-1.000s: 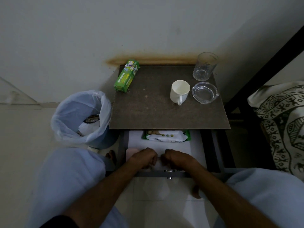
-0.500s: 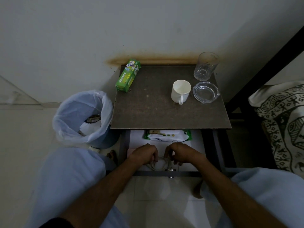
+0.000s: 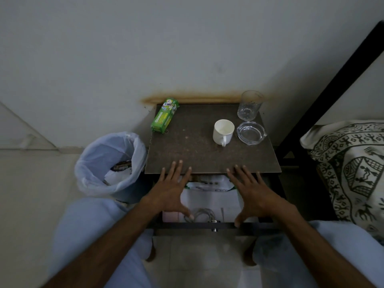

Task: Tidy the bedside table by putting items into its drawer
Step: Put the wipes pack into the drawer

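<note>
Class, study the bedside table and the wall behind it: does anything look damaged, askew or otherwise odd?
Yes. A brown stain runs along the wall just above the table's back edge, like water or rust damage. The green box lies slanted, overhanging the table's left edge. Nothing looks spilled.

one mug (image 3: 223,132), one glass (image 3: 250,105), two hands (image 3: 173,188)
</note>
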Demonstrator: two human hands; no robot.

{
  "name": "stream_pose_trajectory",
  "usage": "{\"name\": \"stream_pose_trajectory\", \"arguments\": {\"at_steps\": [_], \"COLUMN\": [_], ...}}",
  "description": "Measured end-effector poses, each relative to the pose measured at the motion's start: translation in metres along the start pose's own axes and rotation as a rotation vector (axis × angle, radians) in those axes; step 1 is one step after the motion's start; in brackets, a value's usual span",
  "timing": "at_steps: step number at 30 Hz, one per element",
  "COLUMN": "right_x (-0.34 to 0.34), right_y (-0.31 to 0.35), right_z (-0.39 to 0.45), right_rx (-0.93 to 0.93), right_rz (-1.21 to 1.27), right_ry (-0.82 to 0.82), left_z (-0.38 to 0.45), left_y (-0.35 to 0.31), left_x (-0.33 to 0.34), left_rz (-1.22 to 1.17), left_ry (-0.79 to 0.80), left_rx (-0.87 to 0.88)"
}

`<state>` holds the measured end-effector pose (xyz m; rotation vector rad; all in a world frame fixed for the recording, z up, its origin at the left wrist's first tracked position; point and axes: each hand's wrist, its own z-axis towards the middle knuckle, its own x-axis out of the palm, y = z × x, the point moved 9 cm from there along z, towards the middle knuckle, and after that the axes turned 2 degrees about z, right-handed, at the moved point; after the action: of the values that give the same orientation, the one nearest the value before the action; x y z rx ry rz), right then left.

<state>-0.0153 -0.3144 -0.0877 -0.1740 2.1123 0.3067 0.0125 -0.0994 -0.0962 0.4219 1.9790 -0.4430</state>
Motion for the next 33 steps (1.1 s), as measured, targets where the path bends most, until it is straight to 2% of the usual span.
{"name": "stream_pose_trajectory", "arguments": {"at_steps": [5,11,17,21,27,30,33], "right_x": [0.013,0.017,0.000,-0.015,-0.022,-0.016,-0.006], "right_y": [0.006,0.011,0.010,0.004,-0.004,-0.009,-0.013], "right_z": [-0.001,-0.001,-0.003,0.003,0.011,0.015,0.020], "right_rx": [0.025,0.013,0.043,0.090,0.103,0.116,0.123], "right_rz": [-0.073,-0.138,-0.062,-0.044,-0.051,-0.035,-0.032], "right_ry": [0.107,0.026,-0.150,-0.293,-0.423,-0.398,-0.316], "left_z": [-0.004,-0.011,-0.011,-0.010,-0.009,-0.007,0.001], "left_y": [-0.009,-0.016,-0.006,0.001,0.002,0.005,0.018], "left_x": [0.009,0.007,-0.007,-0.020,-0.021,-0.020,-0.013], "left_rz": [0.094,0.142,0.021,0.044,-0.016,0.020,0.067], "left_ry": [0.067,0.107,-0.037,-0.202,-0.355,-0.350,-0.255], "left_rx": [0.028,0.020,-0.035,-0.061,-0.123,-0.110,-0.131]}}
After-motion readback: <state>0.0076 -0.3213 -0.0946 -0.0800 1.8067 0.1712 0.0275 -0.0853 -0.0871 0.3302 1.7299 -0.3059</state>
